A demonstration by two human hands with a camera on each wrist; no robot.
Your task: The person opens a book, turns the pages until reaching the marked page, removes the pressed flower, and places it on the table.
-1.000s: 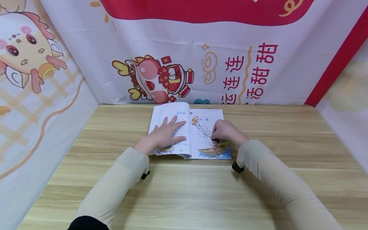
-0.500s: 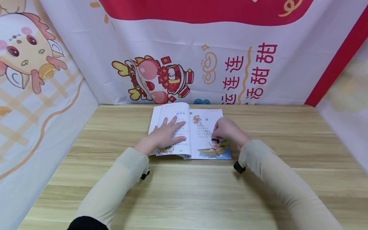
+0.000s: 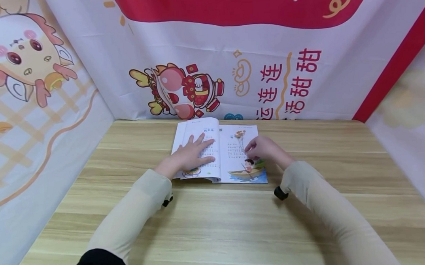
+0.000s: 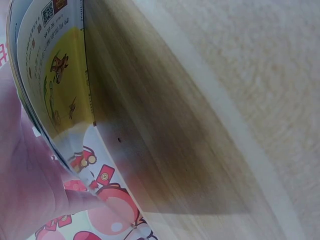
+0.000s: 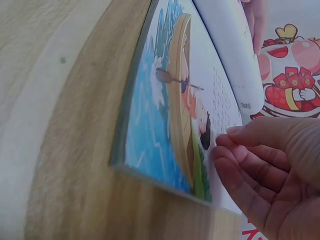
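An open picture book (image 3: pixel 235 169) lies on the table, with a boy in a boat printed on its right page. My left hand (image 3: pixel 191 154) rests on the left page, fingers spread; the left wrist view shows only part of that hand (image 4: pixel 30 170) beside the book's edge. Over the right page my right hand (image 3: pixel 264 149) has curled fingers, thumb and forefinger together. Thin strands run from its fingertips up to a small orange-and-white piece (image 3: pixel 240 134), whose kind I cannot make out. In the right wrist view the fingertips meet above the page, and the piece is not visible.
The wooden table (image 3: pixel 216 227) reaches back to a printed cloth (image 3: pixel 201 42) hanging behind the book. Another patterned cloth (image 3: pixel 56 135) hangs along the left side. Both forearms come in from the front, with black bands (image 3: pixel 281 192) at the wrists.
The right hand has shifted slightly right and up, and the small orange piece has moved right across the page, its strands now steeper. The printed boy's head is uncovered. The left hand stays put.
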